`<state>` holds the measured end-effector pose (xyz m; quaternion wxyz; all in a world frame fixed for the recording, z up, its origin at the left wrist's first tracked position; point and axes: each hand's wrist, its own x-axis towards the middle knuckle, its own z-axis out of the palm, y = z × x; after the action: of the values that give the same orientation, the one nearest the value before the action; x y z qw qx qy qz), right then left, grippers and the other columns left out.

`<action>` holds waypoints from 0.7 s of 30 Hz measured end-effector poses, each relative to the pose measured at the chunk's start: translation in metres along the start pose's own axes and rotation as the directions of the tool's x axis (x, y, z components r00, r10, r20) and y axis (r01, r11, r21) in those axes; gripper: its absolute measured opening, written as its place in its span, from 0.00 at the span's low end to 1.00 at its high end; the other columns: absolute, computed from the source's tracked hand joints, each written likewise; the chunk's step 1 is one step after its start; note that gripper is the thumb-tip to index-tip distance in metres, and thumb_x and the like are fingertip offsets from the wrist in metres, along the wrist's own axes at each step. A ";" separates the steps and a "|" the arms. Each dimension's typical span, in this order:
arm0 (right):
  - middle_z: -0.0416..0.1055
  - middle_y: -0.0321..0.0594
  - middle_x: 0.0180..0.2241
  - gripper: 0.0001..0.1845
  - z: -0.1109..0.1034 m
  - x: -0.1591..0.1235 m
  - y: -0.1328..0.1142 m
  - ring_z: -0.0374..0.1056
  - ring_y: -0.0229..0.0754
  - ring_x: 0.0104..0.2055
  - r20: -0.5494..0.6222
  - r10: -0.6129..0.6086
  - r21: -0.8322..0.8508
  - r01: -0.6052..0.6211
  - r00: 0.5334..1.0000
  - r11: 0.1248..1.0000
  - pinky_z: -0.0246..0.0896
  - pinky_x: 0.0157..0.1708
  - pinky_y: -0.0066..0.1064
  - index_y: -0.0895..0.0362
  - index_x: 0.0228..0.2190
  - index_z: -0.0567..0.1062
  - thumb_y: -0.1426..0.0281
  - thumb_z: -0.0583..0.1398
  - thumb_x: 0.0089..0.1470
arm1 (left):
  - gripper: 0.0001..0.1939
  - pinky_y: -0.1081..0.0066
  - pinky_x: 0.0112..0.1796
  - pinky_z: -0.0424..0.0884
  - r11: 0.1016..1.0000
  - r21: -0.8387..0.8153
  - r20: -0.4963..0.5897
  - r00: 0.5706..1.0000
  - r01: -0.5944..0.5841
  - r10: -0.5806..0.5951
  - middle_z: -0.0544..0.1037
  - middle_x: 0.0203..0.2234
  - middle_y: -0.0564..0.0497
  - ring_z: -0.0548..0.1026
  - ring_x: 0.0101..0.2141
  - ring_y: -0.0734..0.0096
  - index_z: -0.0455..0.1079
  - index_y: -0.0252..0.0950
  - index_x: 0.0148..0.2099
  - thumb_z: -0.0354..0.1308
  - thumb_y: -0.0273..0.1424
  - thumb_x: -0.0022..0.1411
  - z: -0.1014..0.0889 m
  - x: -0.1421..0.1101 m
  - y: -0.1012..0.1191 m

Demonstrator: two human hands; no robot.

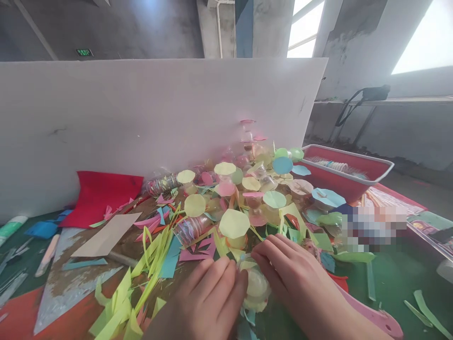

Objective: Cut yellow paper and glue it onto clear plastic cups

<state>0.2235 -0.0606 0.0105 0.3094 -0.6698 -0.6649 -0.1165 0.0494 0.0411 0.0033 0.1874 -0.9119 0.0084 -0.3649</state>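
Observation:
My left hand (208,295) and my right hand (293,278) press from both sides on a clear plastic cup (256,284) with pale yellow paper around it. My fingers hide part of the cup. Just beyond my fingers spreads a heap of clear cups topped with pastel paper discs (244,198), in yellow, pink, blue and green. Yellow paper strips (152,262) lie beside my left hand, and pink and teal paper scraps (191,250) lie among them. A pink plastic strip (375,317) runs out from under my right forearm.
A white board (141,108) stands behind the heap. A red tray (339,186) holding stacked cups sits at the right, and a red paper sheet (101,198) lies at the left. A beige card (106,234) rests on the worktop, with a green mat (396,274) at the right.

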 end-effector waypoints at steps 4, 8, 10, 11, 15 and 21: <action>0.67 0.35 0.24 0.17 0.001 -0.001 -0.006 0.66 0.40 0.25 -0.074 0.043 0.035 -0.041 0.996 0.999 0.58 0.23 0.28 0.53 0.27 0.64 0.70 0.44 0.67 | 0.19 0.65 0.47 0.64 1.000 -0.006 0.019 1.000 -0.007 0.007 0.78 0.37 0.46 0.73 0.42 0.65 0.72 0.32 0.46 0.40 0.20 0.65 -0.002 0.002 -0.002; 0.67 0.35 0.24 0.14 0.004 -0.004 -0.008 0.66 0.40 0.25 -0.113 0.076 0.073 -0.068 0.991 0.995 0.60 0.23 0.28 0.52 0.28 0.63 0.71 0.46 0.66 | 0.20 0.64 0.48 0.62 1.000 -0.012 0.031 0.999 -0.023 0.023 0.78 0.38 0.47 0.72 0.42 0.64 0.72 0.31 0.45 0.39 0.19 0.65 -0.002 0.003 -0.003; 0.67 0.34 0.24 0.12 0.007 -0.005 -0.006 0.65 0.40 0.25 -0.130 0.098 0.088 -0.087 0.987 0.992 0.60 0.23 0.28 0.53 0.29 0.62 0.71 0.46 0.66 | 0.20 0.63 0.47 0.62 1.000 -0.012 0.038 0.999 -0.024 0.025 0.79 0.38 0.47 0.72 0.43 0.63 0.73 0.31 0.45 0.39 0.18 0.65 -0.003 0.003 -0.004; 0.66 0.34 0.24 0.11 0.008 -0.005 -0.004 0.65 0.40 0.25 -0.140 0.114 0.090 -0.102 0.984 0.991 0.60 0.23 0.28 0.53 0.30 0.62 0.71 0.47 0.65 | 0.20 0.63 0.47 0.62 1.000 -0.013 0.043 0.999 -0.025 0.026 0.78 0.38 0.47 0.72 0.43 0.63 0.73 0.31 0.45 0.39 0.18 0.65 -0.003 0.004 -0.004; 0.66 0.34 0.24 0.10 0.006 -0.003 0.010 0.64 0.39 0.23 -0.173 0.200 0.066 -0.191 0.964 0.979 0.59 0.22 0.28 0.52 0.30 0.63 0.69 0.48 0.65 | 0.19 0.63 0.47 0.62 0.999 -0.026 0.051 0.998 -0.040 0.041 0.78 0.38 0.47 0.72 0.43 0.63 0.73 0.31 0.45 0.40 0.19 0.66 -0.005 0.004 -0.005; 0.73 0.39 0.30 0.09 -0.002 -0.002 0.020 0.70 0.44 0.31 -0.156 0.151 -0.005 -0.154 0.976 0.988 0.63 0.25 0.31 0.53 0.40 0.66 0.69 0.47 0.65 | 0.19 0.61 0.47 0.62 0.998 -0.053 0.085 0.996 -0.022 0.026 0.78 0.39 0.46 0.71 0.44 0.62 0.72 0.32 0.46 0.39 0.22 0.68 -0.004 0.001 -0.004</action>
<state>0.2429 -0.0614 0.0058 0.3623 -0.7104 -0.5844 -0.1499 0.0472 0.0429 0.0082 0.1681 -0.9311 0.0209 -0.3229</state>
